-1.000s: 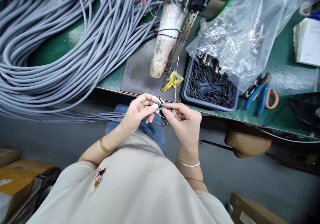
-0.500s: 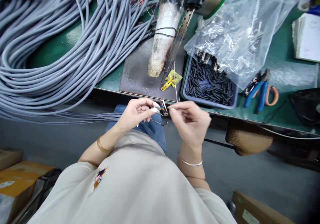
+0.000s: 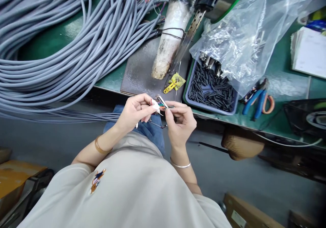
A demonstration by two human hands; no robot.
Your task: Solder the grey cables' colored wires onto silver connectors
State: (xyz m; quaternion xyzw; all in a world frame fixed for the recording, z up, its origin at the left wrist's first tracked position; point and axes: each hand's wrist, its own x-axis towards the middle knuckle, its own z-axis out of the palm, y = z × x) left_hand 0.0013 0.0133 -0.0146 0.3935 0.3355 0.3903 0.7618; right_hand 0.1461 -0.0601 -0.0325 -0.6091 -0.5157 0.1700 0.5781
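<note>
At the bench edge my left hand (image 3: 136, 112) is closed, thumb and fingers pinching several thin coloured wires (image 3: 162, 105) beside a white piece (image 3: 156, 106). The wires run to a small metal multi-pin connector (image 3: 160, 99), which sits tilted between my two hands. My right hand (image 3: 180, 121) is closed too, its thumb and forefinger meeting at the connector's near end. Whether a small sleeve is also in those fingertips cannot be made out. Below the hands, a thin dark lead (image 3: 159, 125) hangs over my lap.
Bundled grey cables (image 3: 76, 58) cover the left bench. A wrapped white tube (image 3: 163, 51) points down over a dark board (image 3: 137, 68) with a yellow clip (image 3: 170, 87). A blue tray (image 3: 211, 110) holds black sleeves under a plastic bag (image 3: 241, 34). Blue-handled pliers (image 3: 259, 104) lie right.
My right hand has moved left, from beside the connector onto it. The connector has tilted. The bench has shifted slightly in view.
</note>
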